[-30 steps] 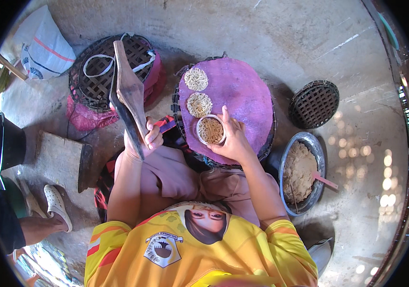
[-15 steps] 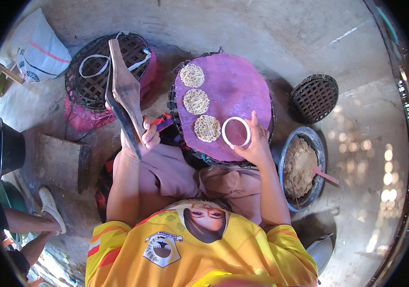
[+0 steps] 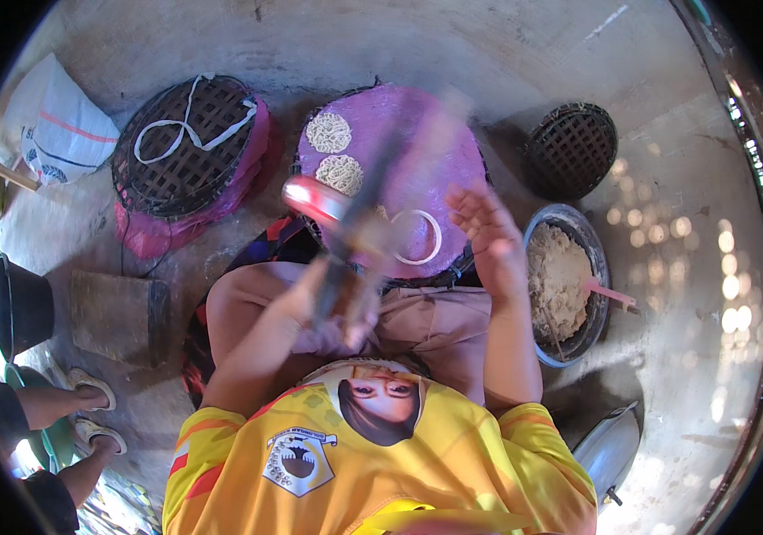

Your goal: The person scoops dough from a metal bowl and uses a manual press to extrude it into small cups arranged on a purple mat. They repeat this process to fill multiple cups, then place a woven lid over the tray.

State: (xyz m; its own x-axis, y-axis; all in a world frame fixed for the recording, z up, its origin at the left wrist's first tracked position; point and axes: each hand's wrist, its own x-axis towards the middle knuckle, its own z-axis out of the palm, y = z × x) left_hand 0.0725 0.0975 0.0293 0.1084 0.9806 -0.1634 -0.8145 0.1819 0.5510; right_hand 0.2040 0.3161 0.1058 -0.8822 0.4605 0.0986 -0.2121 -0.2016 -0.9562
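Observation:
My left hand [image 3: 332, 303] grips a long wooden press [image 3: 350, 236], blurred by motion and slanting over the pink-covered round tray [image 3: 435, 152]. A shiny red-and-silver piece [image 3: 314, 198] on the press hides part of the tray. Two pale, coiled noodle rounds [image 3: 338, 175] show at the tray's left; a third is mostly covered by the press. A white ring [image 3: 432, 236] lies on the pink sheet. My right hand [image 3: 488, 236] is raised just right of it, slightly blurred, fingers loosely apart and holding nothing.
At left are a woven basket with pink cloth [image 3: 176, 134], a white sack [image 3: 60, 134], a dark bucket [image 3: 20, 308] and a wooden block [image 3: 118, 321]. Another person's feet [image 3: 96, 432] are at lower left. At right are a small woven basket [image 3: 569, 147] and a dough bowl [image 3: 560, 294] with a pink-handled utensil.
The press in my left hand has swung rightward over the tray. My right hand has let go of the white ring and lifted away to the right.

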